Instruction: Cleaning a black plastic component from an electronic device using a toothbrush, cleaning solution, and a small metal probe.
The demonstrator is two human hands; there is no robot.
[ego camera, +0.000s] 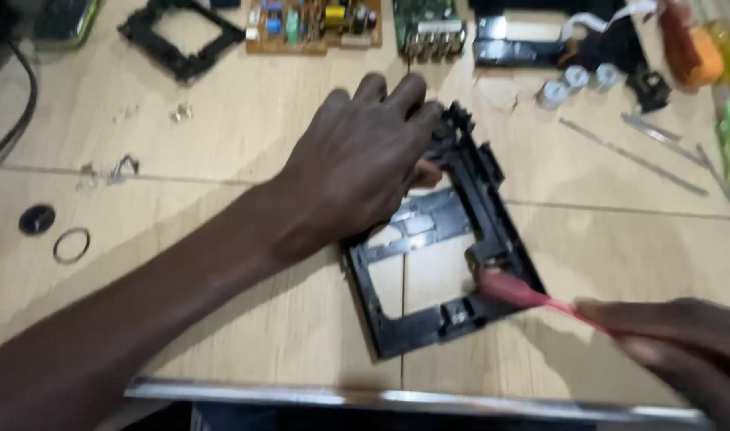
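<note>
A black plastic frame [493, 211] lies tilted on the light wooden tabletop [221, 136] at the centre. My left hand [357, 160] rests palm down on the frame's upper left part, fingers curled over its far edge, holding it in place. My right hand [684, 343] comes in from the lower right and grips a thin red tool [532, 297], blurred by motion. The tool's tip touches the frame's lower right corner. The part of the frame under my left hand is hidden.
Along the far edge lie a second black frame [181, 36], a brown circuit board [313, 24], a green board with connectors [429, 28] and a black part [516, 40]. Small silver cylinders [576, 80], thin metal strips [636, 152], a metal ring [71, 245] and a black disc [36, 219] are scattered around. A metal bar [397, 399] runs along the near edge.
</note>
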